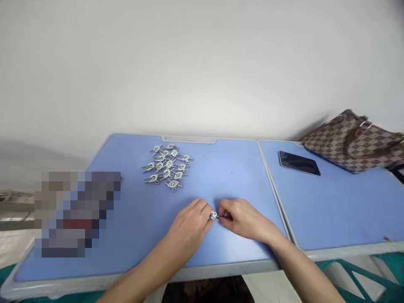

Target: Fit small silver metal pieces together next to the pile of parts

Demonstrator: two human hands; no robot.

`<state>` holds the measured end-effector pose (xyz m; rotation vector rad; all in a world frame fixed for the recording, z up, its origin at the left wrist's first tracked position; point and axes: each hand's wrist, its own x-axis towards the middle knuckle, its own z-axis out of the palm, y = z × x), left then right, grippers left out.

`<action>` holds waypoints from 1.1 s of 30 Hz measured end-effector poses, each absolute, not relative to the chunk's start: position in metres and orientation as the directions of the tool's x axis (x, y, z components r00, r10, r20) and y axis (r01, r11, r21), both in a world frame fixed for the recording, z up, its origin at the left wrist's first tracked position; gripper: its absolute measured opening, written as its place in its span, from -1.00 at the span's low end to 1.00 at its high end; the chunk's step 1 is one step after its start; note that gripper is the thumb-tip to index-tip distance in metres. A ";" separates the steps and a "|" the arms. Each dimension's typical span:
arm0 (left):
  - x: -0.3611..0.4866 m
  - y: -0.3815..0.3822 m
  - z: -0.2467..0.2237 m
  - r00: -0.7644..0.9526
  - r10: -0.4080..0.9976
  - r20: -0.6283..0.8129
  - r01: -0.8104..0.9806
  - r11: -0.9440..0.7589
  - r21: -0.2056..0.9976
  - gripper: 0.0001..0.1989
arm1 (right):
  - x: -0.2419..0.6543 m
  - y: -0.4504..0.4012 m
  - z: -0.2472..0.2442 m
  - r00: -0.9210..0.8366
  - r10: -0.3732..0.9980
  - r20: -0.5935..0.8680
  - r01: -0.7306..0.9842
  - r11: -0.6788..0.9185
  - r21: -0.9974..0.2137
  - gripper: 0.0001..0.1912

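We see a small metal clip (213, 216) at the lower middle of the frame, between the left hand (190, 223) and the right hand (243, 219). Both hands make a narrow pinch on it, but the fingers cover part of the clip, so we cannot tell exactly where each one touches. In our judgement the clip is light and stiff, yet its thin metal arms may be slippery and a little sharp, so the solid middle seems the best place to take hold. Many similar clips lie in a loose heap (166, 167) toward the upper left on the blue folding table (232, 185). At the upper right are a black phone (299, 163) and a brown checked handbag (352, 143). At the left, a blurred patch (77, 213) hides what lies there.
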<state>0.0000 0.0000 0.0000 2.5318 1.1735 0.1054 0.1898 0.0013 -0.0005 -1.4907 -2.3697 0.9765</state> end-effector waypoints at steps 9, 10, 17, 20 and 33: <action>0.000 0.003 0.001 0.621 0.776 -0.108 0.739 -0.533 0.412 -0.91 | 0.194 0.005 0.002 -0.486 0.842 -0.236 0.714 0.226 -0.662 -0.95; 0.000 0.003 0.001 0.623 0.775 -0.108 0.734 -0.531 0.422 -0.91 | 0.198 0.008 0.002 -0.484 0.842 -0.239 0.692 0.200 -0.694 -0.95; -0.002 0.003 -0.001 0.625 0.773 -0.108 0.727 -0.525 0.442 -0.91 | 0.233 0.053 0.002 -0.128 0.989 0.068 0.805 0.144 -0.576 -0.89; -0.002 0.003 -0.001 0.618 0.778 -0.113 0.729 -0.513 0.452 -0.93 | 0.241 0.070 -0.003 -0.226 0.971 0.082 0.831 0.236 -0.503 -0.84; -0.004 0.001 -0.003 0.623 0.779 -0.070 0.713 -0.528 0.462 -0.93 | 0.230 0.071 -0.012 -0.308 0.948 0.087 0.782 0.304 -0.545 -0.88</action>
